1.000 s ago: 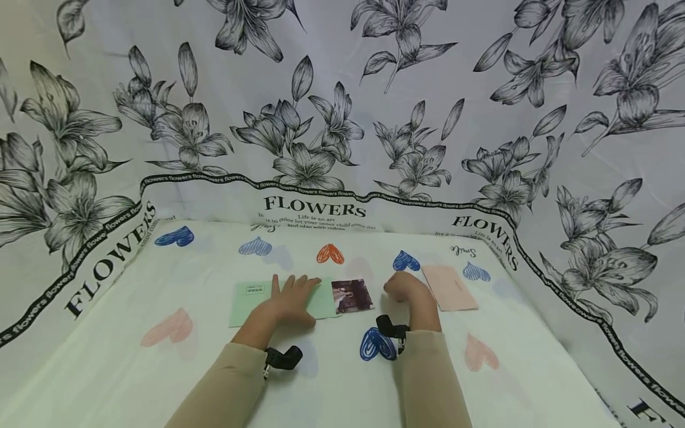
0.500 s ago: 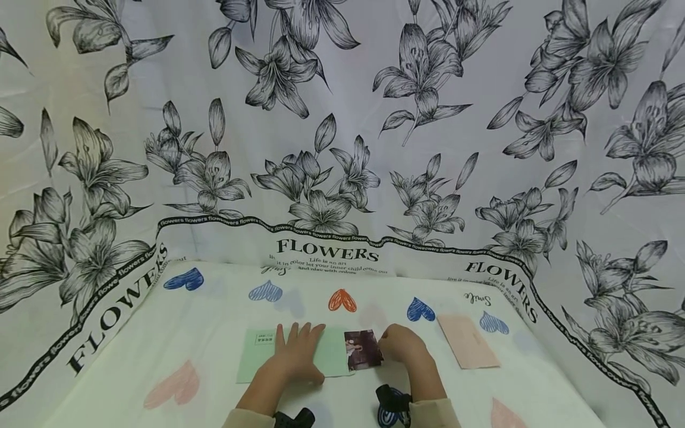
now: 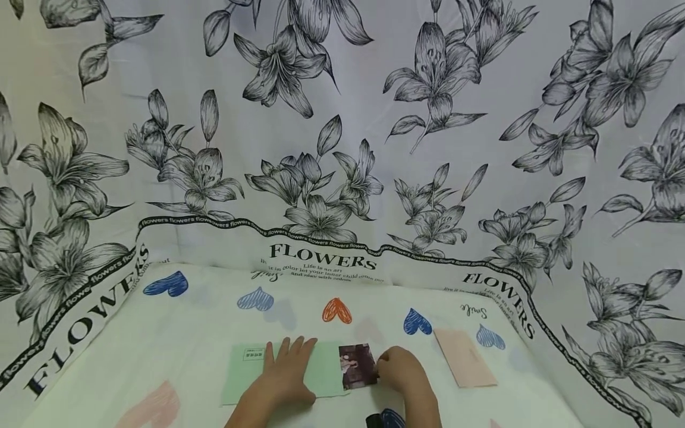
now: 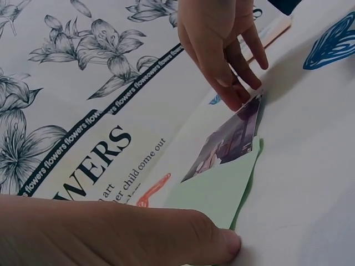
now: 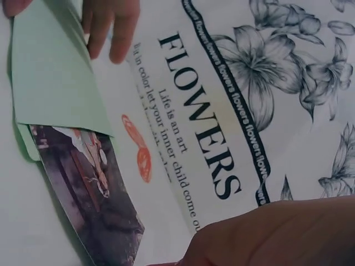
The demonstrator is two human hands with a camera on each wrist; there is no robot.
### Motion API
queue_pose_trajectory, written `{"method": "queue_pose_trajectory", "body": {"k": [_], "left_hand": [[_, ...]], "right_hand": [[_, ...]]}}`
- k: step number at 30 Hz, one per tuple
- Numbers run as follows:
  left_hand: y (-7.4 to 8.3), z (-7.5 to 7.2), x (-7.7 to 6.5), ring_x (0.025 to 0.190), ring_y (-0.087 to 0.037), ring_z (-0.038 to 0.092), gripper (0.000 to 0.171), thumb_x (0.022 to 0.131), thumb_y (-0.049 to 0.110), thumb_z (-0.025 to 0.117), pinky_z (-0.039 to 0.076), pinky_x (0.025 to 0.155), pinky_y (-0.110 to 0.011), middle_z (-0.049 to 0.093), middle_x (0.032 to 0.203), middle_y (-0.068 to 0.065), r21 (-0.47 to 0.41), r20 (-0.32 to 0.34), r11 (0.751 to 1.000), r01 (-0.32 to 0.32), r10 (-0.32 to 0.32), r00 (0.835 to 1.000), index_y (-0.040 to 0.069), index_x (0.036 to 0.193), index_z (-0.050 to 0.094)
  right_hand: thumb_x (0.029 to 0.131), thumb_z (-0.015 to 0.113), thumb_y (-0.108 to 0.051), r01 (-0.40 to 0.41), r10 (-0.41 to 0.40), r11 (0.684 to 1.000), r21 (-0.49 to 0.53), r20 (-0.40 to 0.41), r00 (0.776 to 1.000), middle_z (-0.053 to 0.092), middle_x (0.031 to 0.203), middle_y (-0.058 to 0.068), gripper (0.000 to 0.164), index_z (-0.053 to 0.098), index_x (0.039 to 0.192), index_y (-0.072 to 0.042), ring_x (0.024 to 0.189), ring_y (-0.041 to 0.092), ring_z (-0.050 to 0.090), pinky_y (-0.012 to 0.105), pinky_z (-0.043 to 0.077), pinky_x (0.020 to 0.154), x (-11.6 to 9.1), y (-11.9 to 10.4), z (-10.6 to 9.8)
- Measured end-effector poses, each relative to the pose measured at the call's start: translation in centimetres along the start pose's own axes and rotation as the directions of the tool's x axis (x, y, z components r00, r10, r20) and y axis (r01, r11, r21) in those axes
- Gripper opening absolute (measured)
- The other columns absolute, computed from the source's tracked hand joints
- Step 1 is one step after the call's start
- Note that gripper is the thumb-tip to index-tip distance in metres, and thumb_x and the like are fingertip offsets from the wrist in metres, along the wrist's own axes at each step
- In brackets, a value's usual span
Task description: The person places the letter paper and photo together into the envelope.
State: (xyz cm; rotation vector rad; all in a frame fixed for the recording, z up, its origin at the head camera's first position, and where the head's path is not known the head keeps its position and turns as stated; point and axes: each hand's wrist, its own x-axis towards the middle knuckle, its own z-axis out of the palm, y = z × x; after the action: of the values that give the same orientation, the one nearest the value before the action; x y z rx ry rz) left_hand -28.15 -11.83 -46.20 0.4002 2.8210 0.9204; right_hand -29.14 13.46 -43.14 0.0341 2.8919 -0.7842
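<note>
A mint-green envelope (image 3: 327, 370) lies flat, with a dark photo print (image 3: 357, 365) sticking out of its right end. In the right wrist view the inner part of the photo (image 5: 91, 188) sits between the envelope's layers (image 5: 58, 72). My left hand (image 3: 286, 371) rests spread on the envelope, its thumb along the near edge in the left wrist view. With curled fingers, my right hand (image 3: 401, 371) pinches the photo's right edge; its fingertips (image 4: 239, 100) show there in the left wrist view.
A pale pink envelope-like paper (image 3: 465, 358) lies to the right of my right hand. The white cloth (image 3: 198, 351) beneath has printed hearts. Behind it hangs a curtain (image 3: 332, 119) with black flower drawings.
My right hand has moved left, from beside the photo to its right edge, and now grips it. My left hand stays on the green envelope. The head view has tilted upward.
</note>
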Motion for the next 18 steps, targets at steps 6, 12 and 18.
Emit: {"method": "queue_pose_trajectory", "body": {"k": [6,12,18], "left_hand": [[0.9,0.6,0.3,0.146,-0.057,0.022,0.103,0.064,0.025,0.093,0.000,0.110,-0.080,0.038,0.156,-0.027,-0.031,-0.009,0.999,-0.017,0.016,1.000,0.004,0.152,0.044],[2.0,-0.7,1.4,0.148,-0.054,0.021,0.102,0.070,0.025,0.093,0.003,0.112,-0.078,0.036,0.158,-0.026,0.024,-0.040,0.999,-0.038,0.039,0.998,0.004,0.154,0.040],[1.4,-0.7,0.6,0.148,-0.054,0.019,0.102,0.070,0.022,0.093,0.003,0.113,-0.077,0.034,0.159,-0.027,0.057,0.034,0.998,0.013,-0.015,0.999,0.004,0.155,0.040]], "right_hand": [[0.093,0.064,-0.012,-0.002,0.001,0.994,-0.106,-0.008,1.000,0.067,0.084,0.007,0.018,0.075,0.095,0.001,0.075,0.024,0.060,0.045,0.055,0.070,0.3,-0.3,-1.8],[0.095,0.064,-0.015,0.024,-0.026,0.970,-0.240,-0.007,1.000,0.068,0.104,0.017,0.025,0.076,0.112,-0.001,0.088,0.031,0.065,0.050,0.057,0.077,1.7,-2.0,-2.7],[0.095,0.062,-0.015,-0.021,0.033,0.987,-0.160,0.072,0.997,0.067,0.098,0.014,0.025,0.074,0.110,0.000,0.082,0.027,0.061,0.046,0.057,0.074,1.4,-1.8,-0.8]]}}
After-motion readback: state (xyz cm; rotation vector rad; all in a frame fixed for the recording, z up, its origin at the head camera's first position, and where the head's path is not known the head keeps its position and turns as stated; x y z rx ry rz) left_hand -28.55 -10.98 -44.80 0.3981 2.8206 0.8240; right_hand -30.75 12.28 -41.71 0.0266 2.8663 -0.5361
